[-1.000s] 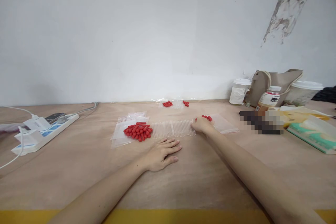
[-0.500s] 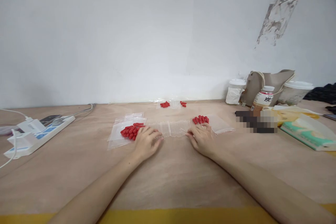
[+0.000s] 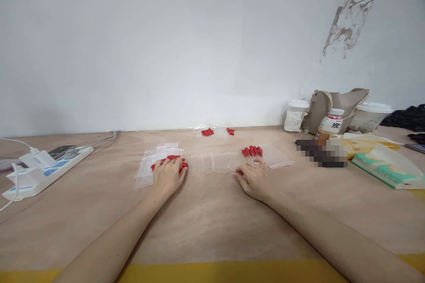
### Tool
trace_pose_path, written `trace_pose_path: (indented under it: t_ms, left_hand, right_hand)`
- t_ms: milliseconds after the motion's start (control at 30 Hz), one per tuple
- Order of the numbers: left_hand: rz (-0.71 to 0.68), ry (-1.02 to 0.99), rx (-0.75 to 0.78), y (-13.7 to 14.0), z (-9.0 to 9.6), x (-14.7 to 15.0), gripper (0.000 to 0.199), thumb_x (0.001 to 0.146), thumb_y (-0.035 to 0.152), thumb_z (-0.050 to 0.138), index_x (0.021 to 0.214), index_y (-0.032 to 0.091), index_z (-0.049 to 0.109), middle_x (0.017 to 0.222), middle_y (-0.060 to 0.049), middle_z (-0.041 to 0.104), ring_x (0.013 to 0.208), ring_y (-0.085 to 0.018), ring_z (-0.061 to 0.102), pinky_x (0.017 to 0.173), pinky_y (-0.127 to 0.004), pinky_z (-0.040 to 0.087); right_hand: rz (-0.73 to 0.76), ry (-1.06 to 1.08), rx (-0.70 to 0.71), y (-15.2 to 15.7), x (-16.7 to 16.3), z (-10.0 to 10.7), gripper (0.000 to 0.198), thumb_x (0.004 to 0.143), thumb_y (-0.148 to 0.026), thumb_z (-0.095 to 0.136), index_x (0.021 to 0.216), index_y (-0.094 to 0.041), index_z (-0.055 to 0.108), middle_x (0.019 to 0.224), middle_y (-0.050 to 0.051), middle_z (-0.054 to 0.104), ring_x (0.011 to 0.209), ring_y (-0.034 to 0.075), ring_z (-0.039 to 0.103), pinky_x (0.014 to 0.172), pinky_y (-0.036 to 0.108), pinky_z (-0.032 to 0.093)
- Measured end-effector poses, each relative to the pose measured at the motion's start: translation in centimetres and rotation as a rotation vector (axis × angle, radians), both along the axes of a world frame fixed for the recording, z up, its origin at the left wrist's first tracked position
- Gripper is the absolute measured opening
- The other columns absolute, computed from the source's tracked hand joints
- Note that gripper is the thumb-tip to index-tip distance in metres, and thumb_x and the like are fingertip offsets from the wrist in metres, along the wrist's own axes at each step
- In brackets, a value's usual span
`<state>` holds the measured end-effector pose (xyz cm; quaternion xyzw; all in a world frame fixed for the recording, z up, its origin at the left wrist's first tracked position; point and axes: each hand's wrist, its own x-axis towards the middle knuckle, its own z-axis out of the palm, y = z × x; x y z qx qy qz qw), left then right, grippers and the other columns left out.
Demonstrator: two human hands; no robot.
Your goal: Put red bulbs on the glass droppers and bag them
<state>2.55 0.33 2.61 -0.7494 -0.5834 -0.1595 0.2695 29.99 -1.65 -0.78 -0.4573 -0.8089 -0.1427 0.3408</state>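
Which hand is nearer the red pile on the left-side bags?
Left. The left hand is at the red pile, hiding much of it; the right hand is farther off, by the right end of the clear sticks.

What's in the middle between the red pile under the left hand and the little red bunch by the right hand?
A side-by-side row of thin, clear sticks lies between the red pile and the red bunch, seen in the head view.

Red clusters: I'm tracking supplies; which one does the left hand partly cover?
The leftmost cluster, partly on clear bags: the left hand hides some. The right cluster and two back clusters sit apart.
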Motion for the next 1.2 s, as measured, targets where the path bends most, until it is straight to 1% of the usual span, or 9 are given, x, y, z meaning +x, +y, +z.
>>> trace_pose_path:
  t_ms: [133, 267, 400, 500, 567, 667, 867, 1067, 1200]
  left_hand:
    - [0.023, -0.022, 0.005, -0.6, 0.5, 0.4, 0.016, 0.080, 0.026, 0.042, 0.069, 0.019, 0.052, 0.072, -0.007, 0.066, 0.074, -0.025, 0.058, 0.068, -0.037, 0.026]
    - [-0.022, -0.039, 0.035, -1.8, 1.3, 1.0, 0.013, 0.078, 0.024, 0.043, 0.072, 0.019, 0.052, 0.069, -0.006, 0.064, 0.069, -0.025, 0.057, 0.069, -0.039, 0.028]
    - [-0.262, -0.135, 0.028, -2.7, 0.7, 2.0, 0.012, 0.080, 0.023, 0.041, 0.079, 0.018, 0.053, 0.075, -0.006, 0.062, 0.074, -0.023, 0.055, 0.070, -0.036, 0.034]
    - [-0.500, -0.324, -0.100, -2.9, -1.0, 3.2, 0.019, 0.083, 0.020, 0.040, 0.098, 0.018, 0.051, 0.090, -0.006, 0.060, 0.080, -0.019, 0.055, 0.070, -0.030, 0.040]
    - [-0.594, -0.366, -0.204, -2.9, -2.1, 3.9, 0.023, 0.085, 0.018, 0.039, 0.105, 0.018, 0.051, 0.095, -0.006, 0.059, 0.083, -0.018, 0.055, 0.072, -0.029, 0.041]
    - [-0.583, -0.311, -0.249, -2.8, -2.8, 4.6, 0.023, 0.085, 0.020, 0.042, 0.101, 0.021, 0.058, 0.091, -0.005, 0.060, 0.085, -0.020, 0.053, 0.075, -0.034, 0.039]
    - [-0.496, -0.273, -0.165, -2.0, -2.6, 4.9, 0.016, 0.082, 0.034, 0.053, 0.084, 0.025, 0.066, 0.099, -0.003, 0.059, 0.091, -0.023, 0.047, 0.076, -0.038, 0.031]
    - [-0.506, -0.352, -0.202, -1.9, -2.7, 5.1, 0.011, 0.085, 0.028, 0.050, 0.087, 0.020, 0.057, 0.086, 0.000, 0.063, 0.085, -0.018, 0.051, 0.078, -0.035, 0.027]
    - [-0.518, -0.378, -0.220, -2.1, -2.7, 5.2, 0.010, 0.085, 0.028, 0.050, 0.090, 0.020, 0.054, 0.085, 0.001, 0.063, 0.085, -0.018, 0.053, 0.082, -0.036, 0.023]
  right_hand:
    - [-0.002, -0.008, 0.007, 0.0, 0.0, 0.0, 0.015, 0.083, -0.024, 0.043, 0.074, -0.018, 0.054, 0.069, 0.000, 0.063, 0.069, 0.013, 0.055, 0.089, 0.036, 0.018]
    - [-0.006, -0.004, 0.013, 0.2, 0.0, -0.3, 0.015, 0.083, -0.024, 0.042, 0.075, -0.019, 0.054, 0.069, 0.000, 0.063, 0.069, 0.012, 0.055, 0.089, 0.035, 0.018]
    - [0.004, 0.029, -0.006, 0.4, 0.1, -0.4, 0.016, 0.084, -0.025, 0.042, 0.075, -0.019, 0.054, 0.070, 0.000, 0.063, 0.069, 0.012, 0.054, 0.089, 0.035, 0.018]
    - [0.005, 0.032, -0.010, 0.4, 0.1, -0.3, 0.015, 0.084, -0.023, 0.042, 0.077, -0.018, 0.055, 0.073, 0.001, 0.064, 0.070, 0.012, 0.055, 0.088, 0.035, 0.019]
    - [0.018, 0.030, -0.018, 0.3, 0.2, -0.2, 0.015, 0.084, -0.022, 0.042, 0.079, -0.018, 0.055, 0.075, 0.001, 0.064, 0.072, 0.013, 0.055, 0.088, 0.035, 0.019]
    - [0.061, 0.028, -0.040, 0.2, 0.2, -0.1, 0.016, 0.086, -0.021, 0.040, 0.081, -0.018, 0.055, 0.076, 0.001, 0.065, 0.073, 0.013, 0.056, 0.087, 0.035, 0.019]
    - [0.134, -0.007, -0.067, -0.1, -0.4, -0.3, 0.019, 0.087, -0.020, 0.036, 0.082, -0.019, 0.055, 0.079, 0.002, 0.064, 0.076, 0.013, 0.055, 0.089, 0.036, 0.019]
    - [0.159, -0.045, -0.058, -0.1, -0.7, -0.7, 0.017, 0.086, -0.019, 0.038, 0.084, -0.020, 0.055, 0.081, 0.002, 0.063, 0.078, 0.013, 0.054, 0.088, 0.035, 0.020]
    - [0.167, -0.044, -0.070, -0.1, -0.8, -0.6, 0.016, 0.086, -0.020, 0.038, 0.085, -0.021, 0.054, 0.081, 0.000, 0.063, 0.077, 0.013, 0.054, 0.088, 0.036, 0.019]
